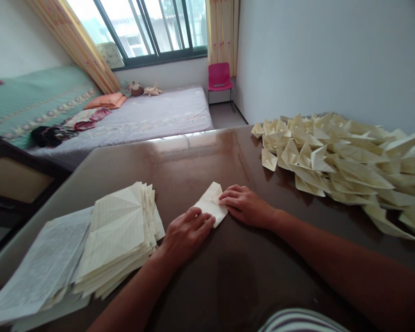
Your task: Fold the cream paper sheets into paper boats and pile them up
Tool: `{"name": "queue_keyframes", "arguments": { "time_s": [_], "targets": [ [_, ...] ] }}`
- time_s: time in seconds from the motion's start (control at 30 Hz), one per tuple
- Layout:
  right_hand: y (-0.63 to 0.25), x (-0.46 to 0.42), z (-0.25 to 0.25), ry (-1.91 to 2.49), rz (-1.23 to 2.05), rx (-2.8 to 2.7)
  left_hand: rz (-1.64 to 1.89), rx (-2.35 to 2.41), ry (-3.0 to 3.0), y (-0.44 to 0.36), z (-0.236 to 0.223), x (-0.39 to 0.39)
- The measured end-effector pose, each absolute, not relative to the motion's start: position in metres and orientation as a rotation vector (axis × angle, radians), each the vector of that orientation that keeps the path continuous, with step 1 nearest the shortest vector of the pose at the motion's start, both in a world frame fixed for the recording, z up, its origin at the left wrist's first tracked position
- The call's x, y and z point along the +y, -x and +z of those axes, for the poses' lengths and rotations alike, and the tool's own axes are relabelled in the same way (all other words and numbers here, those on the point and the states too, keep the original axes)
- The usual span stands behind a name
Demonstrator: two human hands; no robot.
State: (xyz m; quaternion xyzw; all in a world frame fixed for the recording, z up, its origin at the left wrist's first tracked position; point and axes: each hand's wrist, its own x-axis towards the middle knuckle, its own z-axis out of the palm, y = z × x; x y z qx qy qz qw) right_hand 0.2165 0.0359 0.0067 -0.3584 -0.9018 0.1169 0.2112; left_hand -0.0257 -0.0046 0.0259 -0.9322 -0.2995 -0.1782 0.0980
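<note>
A small folded sheet of cream paper [207, 201] lies on the brown table top in front of me. My left hand [188, 229] is on its near left edge, the fingers bent and pressed onto the paper. From the other side, my right hand [247, 206] has its fingertips together on the right edge, at a folded flap. The thumbs and the undersides of the fingers are mostly hidden. Left of my left hand stands a stack of creased cream sheets [115, 221].
Printed sheets [50, 258] lie left of the creased stack. Many folded paper pieces [346, 161] are heaped at the table's right, by the wall. Past the glossy table [193, 159] are a bed [166, 110], a pink chair [219, 77] and a window.
</note>
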Motion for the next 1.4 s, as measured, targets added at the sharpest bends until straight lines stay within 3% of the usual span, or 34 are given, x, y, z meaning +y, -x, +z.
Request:
{"name": "queue_keyframes", "arguments": {
  "time_s": [0.33, 0.97, 1.4],
  "targets": [
    [-0.229, 0.039, 0.019, 0.854, 0.529, -2.640, -0.583, -1.230, 2.975, 0.022, 0.017, -0.008],
    [-0.215, 0.033, 0.010, 1.111, 0.585, -2.409, -0.685, -1.929, 2.827, 0.017, 0.012, 0.009],
    [-0.208, 0.032, 0.004, 1.176, 0.470, -2.404, -0.552, -1.799, 2.803, 0.012, 0.013, 0.008]
  ]
}}
